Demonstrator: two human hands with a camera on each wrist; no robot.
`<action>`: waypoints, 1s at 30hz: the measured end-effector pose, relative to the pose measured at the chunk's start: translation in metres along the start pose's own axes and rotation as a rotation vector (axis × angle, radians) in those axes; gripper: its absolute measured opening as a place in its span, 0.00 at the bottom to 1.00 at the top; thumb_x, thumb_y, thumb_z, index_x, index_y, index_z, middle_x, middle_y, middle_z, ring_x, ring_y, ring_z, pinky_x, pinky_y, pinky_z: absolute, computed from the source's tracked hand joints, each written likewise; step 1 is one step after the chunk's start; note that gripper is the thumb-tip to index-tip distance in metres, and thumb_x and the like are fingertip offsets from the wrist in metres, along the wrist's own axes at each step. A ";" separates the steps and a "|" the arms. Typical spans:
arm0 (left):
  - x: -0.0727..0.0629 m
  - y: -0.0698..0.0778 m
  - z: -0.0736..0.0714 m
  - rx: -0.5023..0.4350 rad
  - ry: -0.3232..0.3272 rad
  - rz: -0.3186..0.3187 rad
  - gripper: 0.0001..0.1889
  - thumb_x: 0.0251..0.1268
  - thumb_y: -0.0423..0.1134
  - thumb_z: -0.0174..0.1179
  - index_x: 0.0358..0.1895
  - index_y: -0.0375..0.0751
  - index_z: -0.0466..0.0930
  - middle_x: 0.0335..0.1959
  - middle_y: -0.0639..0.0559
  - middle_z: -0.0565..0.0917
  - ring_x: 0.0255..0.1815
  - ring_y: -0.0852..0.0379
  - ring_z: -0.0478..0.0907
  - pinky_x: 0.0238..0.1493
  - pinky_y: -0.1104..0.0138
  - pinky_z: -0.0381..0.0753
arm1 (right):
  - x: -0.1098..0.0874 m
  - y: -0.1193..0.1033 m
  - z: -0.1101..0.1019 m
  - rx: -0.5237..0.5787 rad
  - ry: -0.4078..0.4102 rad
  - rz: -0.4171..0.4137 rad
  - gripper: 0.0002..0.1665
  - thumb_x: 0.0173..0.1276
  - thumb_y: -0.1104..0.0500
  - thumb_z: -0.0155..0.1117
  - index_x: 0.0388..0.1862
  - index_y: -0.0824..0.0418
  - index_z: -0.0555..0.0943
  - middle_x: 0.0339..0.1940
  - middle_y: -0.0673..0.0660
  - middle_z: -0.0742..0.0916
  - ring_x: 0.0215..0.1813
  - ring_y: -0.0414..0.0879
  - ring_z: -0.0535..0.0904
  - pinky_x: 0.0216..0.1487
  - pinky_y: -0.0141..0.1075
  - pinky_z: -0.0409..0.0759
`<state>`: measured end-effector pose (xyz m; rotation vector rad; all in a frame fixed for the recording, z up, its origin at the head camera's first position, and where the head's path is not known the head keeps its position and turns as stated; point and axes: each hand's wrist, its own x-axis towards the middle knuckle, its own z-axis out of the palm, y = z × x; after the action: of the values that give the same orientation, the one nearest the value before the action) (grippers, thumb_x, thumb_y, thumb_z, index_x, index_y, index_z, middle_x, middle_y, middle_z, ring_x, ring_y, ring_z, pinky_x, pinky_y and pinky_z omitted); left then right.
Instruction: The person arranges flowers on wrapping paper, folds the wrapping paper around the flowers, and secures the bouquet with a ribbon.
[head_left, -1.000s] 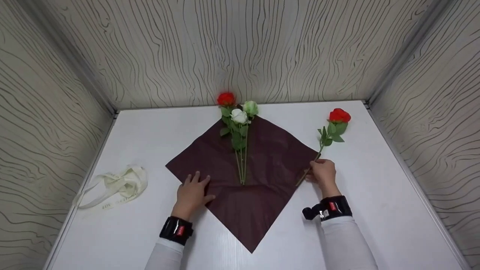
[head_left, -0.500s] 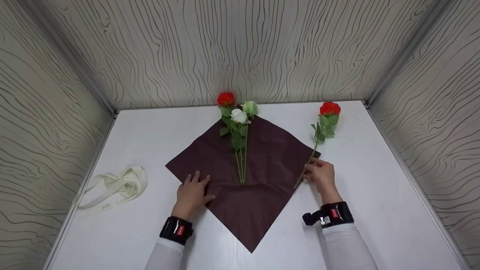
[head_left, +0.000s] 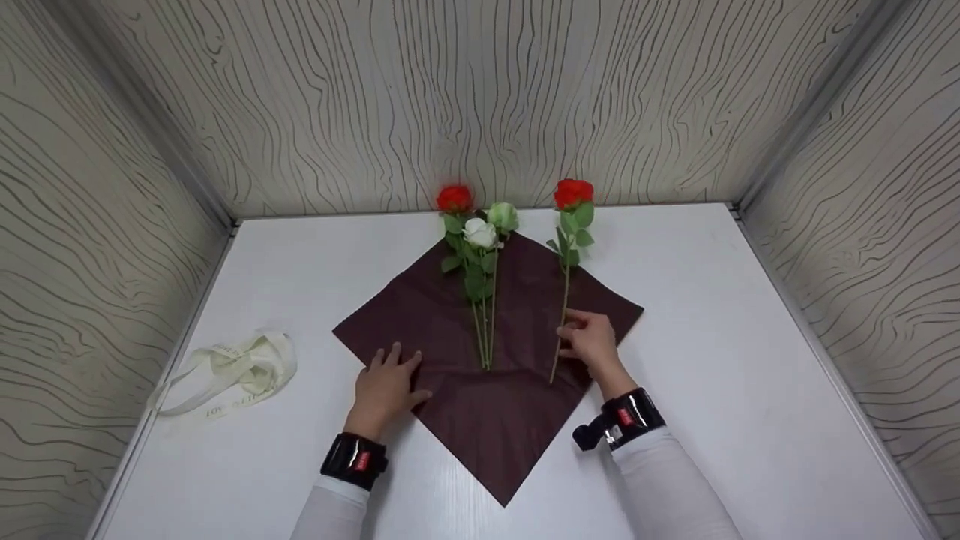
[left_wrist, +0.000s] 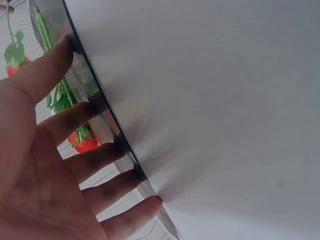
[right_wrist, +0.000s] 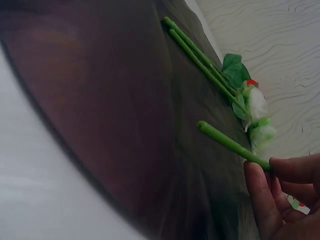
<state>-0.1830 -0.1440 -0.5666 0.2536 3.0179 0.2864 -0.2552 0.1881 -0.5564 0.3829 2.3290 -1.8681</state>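
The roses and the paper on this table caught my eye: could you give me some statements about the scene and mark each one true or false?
1. The cream ribbon lies on the white table, apart from the maroon wrapping paper. True.
2. A white rose, a pale green rose and a red rose lie bunched together. True.
3. The right hand pinches the stem of the white rose. False: it pinches the stem of a second red rose.
4. The left hand is clenched around the ribbon. False: its fingers are spread and touch the wrapping paper.
5. The wrapping paper is rolled around the bunched stems. False: it lies spread out beneath them.
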 end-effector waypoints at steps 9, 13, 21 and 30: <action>-0.001 0.001 -0.001 -0.005 0.012 -0.008 0.35 0.46 0.60 0.61 0.61 0.52 0.68 0.63 0.39 0.62 0.62 0.37 0.57 0.49 0.45 0.66 | 0.016 -0.010 0.042 -0.014 -0.039 -0.056 0.25 0.55 0.70 0.59 0.55 0.67 0.73 0.35 0.63 0.80 0.34 0.54 0.79 0.25 0.40 0.79; -0.002 0.002 -0.002 -0.007 0.029 0.000 0.35 0.46 0.60 0.61 0.60 0.51 0.69 0.62 0.38 0.63 0.62 0.36 0.57 0.49 0.44 0.66 | 0.020 -0.011 0.053 -0.025 -0.061 -0.052 0.25 0.57 0.70 0.57 0.56 0.67 0.72 0.37 0.64 0.80 0.35 0.56 0.79 0.25 0.39 0.79; -0.002 0.003 -0.003 0.009 0.017 -0.002 0.35 0.47 0.60 0.60 0.61 0.52 0.68 0.63 0.38 0.62 0.62 0.37 0.57 0.49 0.44 0.66 | 0.026 -0.009 0.066 0.000 -0.065 -0.061 0.25 0.58 0.71 0.55 0.57 0.67 0.71 0.38 0.67 0.79 0.36 0.56 0.78 0.26 0.40 0.79; -0.001 0.002 -0.003 0.002 0.001 -0.008 0.35 0.47 0.61 0.60 0.61 0.52 0.68 0.63 0.39 0.62 0.62 0.37 0.56 0.51 0.45 0.64 | 0.032 -0.007 0.074 -0.035 -0.066 -0.091 0.25 0.58 0.71 0.56 0.57 0.67 0.71 0.36 0.64 0.80 0.36 0.53 0.79 0.25 0.38 0.79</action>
<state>-0.1817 -0.1426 -0.5632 0.2413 3.0198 0.2834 -0.2917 0.1186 -0.5744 0.2112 2.3693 -1.8469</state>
